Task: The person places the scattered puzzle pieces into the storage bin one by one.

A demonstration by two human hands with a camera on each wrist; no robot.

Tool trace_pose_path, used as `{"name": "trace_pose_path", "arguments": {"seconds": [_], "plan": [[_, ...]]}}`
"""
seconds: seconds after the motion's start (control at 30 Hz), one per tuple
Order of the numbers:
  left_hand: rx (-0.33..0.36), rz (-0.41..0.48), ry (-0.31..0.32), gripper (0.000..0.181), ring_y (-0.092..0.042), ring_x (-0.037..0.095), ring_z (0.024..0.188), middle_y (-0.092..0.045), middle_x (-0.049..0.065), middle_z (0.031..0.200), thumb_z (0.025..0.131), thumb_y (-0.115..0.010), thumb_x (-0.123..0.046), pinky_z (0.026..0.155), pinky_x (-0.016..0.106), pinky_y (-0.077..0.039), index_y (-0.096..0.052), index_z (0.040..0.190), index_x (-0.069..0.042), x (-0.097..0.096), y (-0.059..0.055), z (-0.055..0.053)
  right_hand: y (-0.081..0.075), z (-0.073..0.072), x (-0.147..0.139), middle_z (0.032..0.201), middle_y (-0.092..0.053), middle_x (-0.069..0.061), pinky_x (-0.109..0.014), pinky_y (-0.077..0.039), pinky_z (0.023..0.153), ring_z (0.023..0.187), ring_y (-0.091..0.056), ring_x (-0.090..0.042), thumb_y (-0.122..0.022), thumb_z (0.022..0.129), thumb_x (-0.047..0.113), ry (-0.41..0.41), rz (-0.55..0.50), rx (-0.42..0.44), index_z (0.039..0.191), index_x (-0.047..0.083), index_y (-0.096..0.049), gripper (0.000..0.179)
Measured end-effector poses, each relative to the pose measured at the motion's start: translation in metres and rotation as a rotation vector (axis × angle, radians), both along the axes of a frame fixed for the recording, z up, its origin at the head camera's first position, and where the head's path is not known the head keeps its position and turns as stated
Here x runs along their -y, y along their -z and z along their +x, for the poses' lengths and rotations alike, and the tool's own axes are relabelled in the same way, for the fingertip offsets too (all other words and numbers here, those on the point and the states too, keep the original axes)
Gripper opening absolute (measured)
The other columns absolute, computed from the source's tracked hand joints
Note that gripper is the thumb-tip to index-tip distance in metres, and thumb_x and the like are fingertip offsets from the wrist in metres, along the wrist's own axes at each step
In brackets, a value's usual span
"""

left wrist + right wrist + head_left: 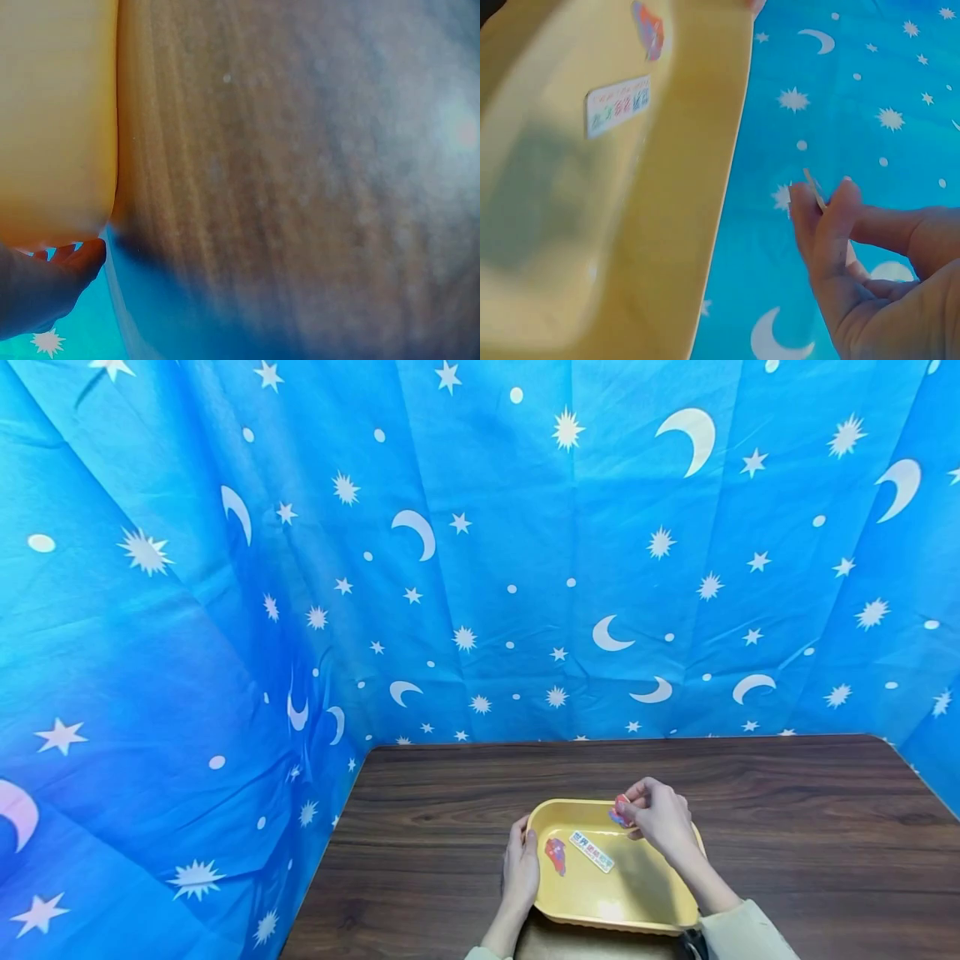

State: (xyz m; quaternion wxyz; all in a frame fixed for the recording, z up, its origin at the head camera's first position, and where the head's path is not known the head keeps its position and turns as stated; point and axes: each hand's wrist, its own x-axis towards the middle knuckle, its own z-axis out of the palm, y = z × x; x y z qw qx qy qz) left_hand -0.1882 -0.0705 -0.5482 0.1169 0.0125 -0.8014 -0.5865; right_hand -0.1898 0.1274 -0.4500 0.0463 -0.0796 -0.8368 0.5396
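A shallow yellow tray [600, 897] is in the head view, its left side gripped by my left hand [520, 866]. In the left wrist view, fingers [82, 259] lie against the tray's outer wall [60, 120]. Above the tray's far right corner, my right hand [663, 818] pinches a small, flat red-and-blue piece [621, 810] between thumb and fingers. The right wrist view shows only that piece's thin edge [814, 189]. Inside the tray lie a red-and-purple flat piece [556, 856] and a white strip with coloured lettering [591, 851].
The dark wood-grain table [420, 843] extends around the tray. A blue cloth [510, 552] with white moons and stars hangs behind it and along the left. Something black [692, 943] shows beside the right sleeve [746, 933].
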Motion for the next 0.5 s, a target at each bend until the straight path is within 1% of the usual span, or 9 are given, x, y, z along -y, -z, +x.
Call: {"name": "trace_pose_path", "arguments": {"seconds": [0.13,0.2,0.27,0.3,0.37,0.43,0.5], "plan": [[-0.006,-0.001,-0.002,0.028,-0.058,0.029,0.101,-0.063,0.016,0.108,0.096,-0.044,-0.011,0.087,0.041,-0.044,-0.053,0.120,0.001,0.001,0.001,-0.001,-0.004,-0.010,0.016,0.067,-0.064,-0.008,-0.030,-0.053,0.048,0.056,-0.063,-0.023,-0.067,0.079,-0.001,-0.021,-0.105,0.033,0.085,-0.005,-0.058,0.012],[-0.003,0.000,-0.005,0.028,-0.058,0.029,0.101,-0.063,0.016,0.108,0.096,-0.044,-0.011,0.088,0.041,-0.044,-0.053,0.120,0.001,0.002,0.001,-0.001,-0.006,-0.015,0.025,0.068,-0.064,-0.009,-0.031,-0.053,0.049,0.057,-0.064,-0.023,-0.068,0.079,-0.001,-0.050,-0.156,0.057,0.085,-0.004,-0.058,0.012],[0.008,0.013,-0.003,0.029,-0.058,0.030,0.102,-0.063,0.017,0.109,0.096,-0.043,-0.010,0.089,0.042,-0.044,-0.052,0.121,0.002,0.002,0.002,-0.002,-0.006,-0.019,0.032,0.068,-0.064,-0.009,-0.031,-0.053,0.050,0.059,-0.063,-0.022,-0.067,0.080,0.000,-0.104,-0.211,0.083,0.086,-0.004,-0.057,0.012],[0.013,0.022,0.000,0.029,-0.058,0.030,0.102,-0.062,0.017,0.110,0.096,-0.043,-0.010,0.089,0.042,-0.044,-0.052,0.121,0.002,0.002,0.002,-0.002,-0.006,-0.021,0.035,0.069,-0.065,-0.009,-0.031,-0.053,0.050,0.060,-0.063,-0.021,-0.067,0.080,0.001,-0.139,-0.244,0.098,0.086,-0.004,-0.057,0.013],[0.017,0.031,0.004,0.029,-0.059,0.030,0.101,-0.062,0.018,0.110,0.096,-0.043,-0.010,0.088,0.041,-0.045,-0.052,0.121,0.002,0.001,0.002,-0.002,-0.005,-0.025,0.038,0.071,-0.066,-0.009,-0.029,-0.052,0.050,0.060,-0.062,-0.019,-0.067,0.082,0.003,-0.233,-0.306,0.135,0.089,-0.004,-0.057,0.014],[0.014,0.040,0.012,0.029,-0.060,0.031,0.099,-0.063,0.018,0.109,0.096,-0.043,-0.010,0.086,0.039,-0.046,-0.051,0.121,0.003,0.001,0.002,-0.002,-0.003,-0.028,0.038,0.071,-0.065,-0.007,-0.025,-0.050,0.050,0.058,-0.060,-0.015,-0.066,0.084,0.006,-0.354,-0.358,0.190,0.091,-0.004,-0.057,0.015],[0.006,0.046,0.017,0.029,-0.060,0.031,0.097,-0.063,0.019,0.108,0.096,-0.043,-0.009,0.083,0.037,-0.047,-0.052,0.121,0.003,0.001,0.002,-0.002,0.000,-0.031,0.036,0.070,-0.064,-0.006,-0.022,-0.049,0.049,0.055,-0.057,-0.011,-0.064,0.084,0.007,-0.479,-0.400,0.265,0.092,-0.004,-0.058,0.015]]}}
